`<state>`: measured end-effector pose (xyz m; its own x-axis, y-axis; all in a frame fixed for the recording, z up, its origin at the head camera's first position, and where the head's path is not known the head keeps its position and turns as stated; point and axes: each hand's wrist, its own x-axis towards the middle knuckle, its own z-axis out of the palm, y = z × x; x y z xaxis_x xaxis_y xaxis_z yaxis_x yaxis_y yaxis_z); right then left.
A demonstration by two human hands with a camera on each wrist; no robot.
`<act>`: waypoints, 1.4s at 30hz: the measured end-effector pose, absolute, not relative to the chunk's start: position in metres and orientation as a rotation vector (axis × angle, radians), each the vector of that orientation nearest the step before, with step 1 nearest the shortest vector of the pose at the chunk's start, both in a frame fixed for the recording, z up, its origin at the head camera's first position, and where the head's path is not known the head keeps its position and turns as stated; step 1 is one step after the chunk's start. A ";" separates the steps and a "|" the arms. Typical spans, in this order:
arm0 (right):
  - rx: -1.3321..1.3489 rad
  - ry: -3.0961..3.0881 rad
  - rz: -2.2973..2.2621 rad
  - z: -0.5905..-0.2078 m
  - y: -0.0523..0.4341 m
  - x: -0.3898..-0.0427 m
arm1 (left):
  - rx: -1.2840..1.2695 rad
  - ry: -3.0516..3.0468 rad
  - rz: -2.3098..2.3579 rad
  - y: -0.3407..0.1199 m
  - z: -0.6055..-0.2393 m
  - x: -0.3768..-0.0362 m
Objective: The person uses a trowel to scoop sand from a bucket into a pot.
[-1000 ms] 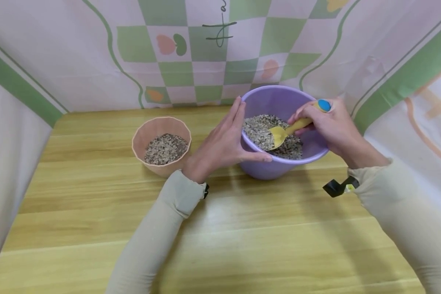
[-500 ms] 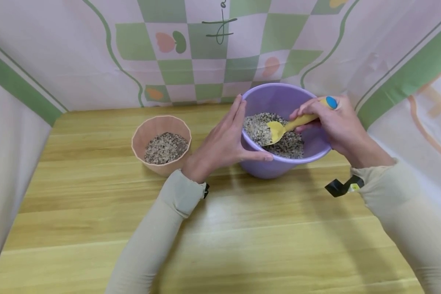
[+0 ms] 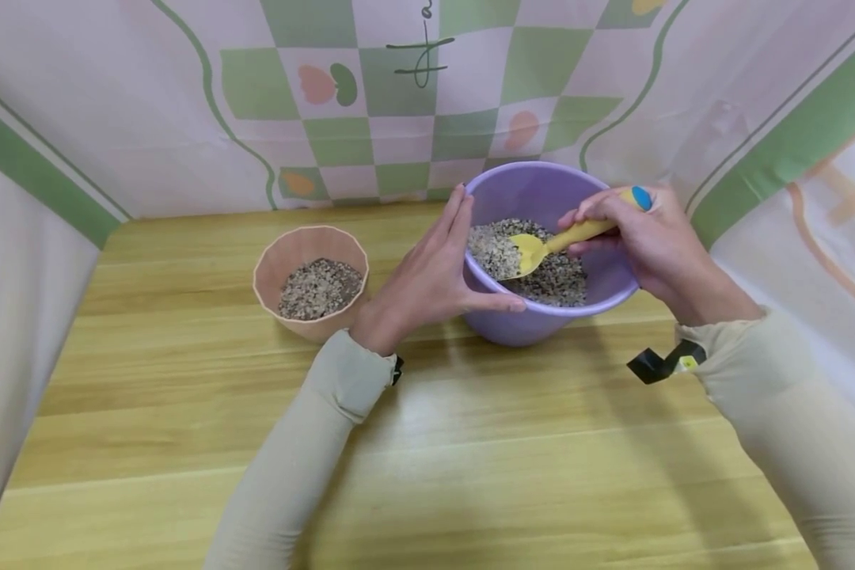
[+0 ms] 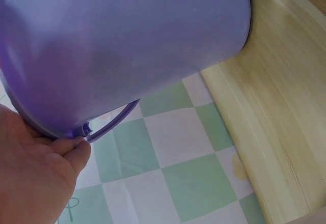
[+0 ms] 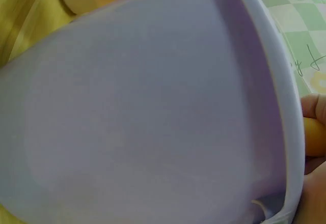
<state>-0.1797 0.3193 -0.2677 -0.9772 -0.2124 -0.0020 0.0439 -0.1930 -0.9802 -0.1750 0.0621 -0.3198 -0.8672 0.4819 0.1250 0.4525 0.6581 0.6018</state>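
Observation:
A purple bucket (image 3: 520,328) with coarse grey-and-tan grit (image 3: 566,281) inside stands toward the right of the table. My left hand (image 3: 431,277) holds its left rim, thumb along the front edge and fingers reaching toward the back. In the left wrist view those fingertips grip the rim beside the joint of the purple bail handle (image 4: 118,122). From the right, my right hand (image 3: 644,237) grips a small yellow shovel (image 3: 580,235) with a blue-capped end. Its blade lies in the grit, tip toward the left wall, with pale grit heaped against it.
Left of the bucket, a scalloped peach bowl (image 3: 274,277) holds similar grit (image 3: 322,286); my left wrist is close beside it. A checked green-and-white cloth (image 3: 402,138) hangs along the back edge of the wooden table (image 3: 185,443), with more cloth at both sides.
The shovel blade has shifted slightly left and back within the grit, its blue end a little right and up with my right hand. My left hand keeps its place on the rim.

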 end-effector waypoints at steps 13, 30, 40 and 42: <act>-0.227 1.780 -2.368 -0.267 0.322 -0.177 | 0.796 2.808 1.024 0.061 -0.321 -0.175; -0.185 1.672 -2.445 -0.266 0.328 -0.168 | 0.803 2.805 1.070 0.061 -0.322 -0.174; -0.278 1.536 -2.543 -0.269 0.333 -0.167 | 0.799 2.800 1.093 0.061 -0.322 -0.174; -0.281 1.510 -2.558 -0.269 0.335 -0.167 | 0.798 2.798 1.099 0.061 -0.322 -0.174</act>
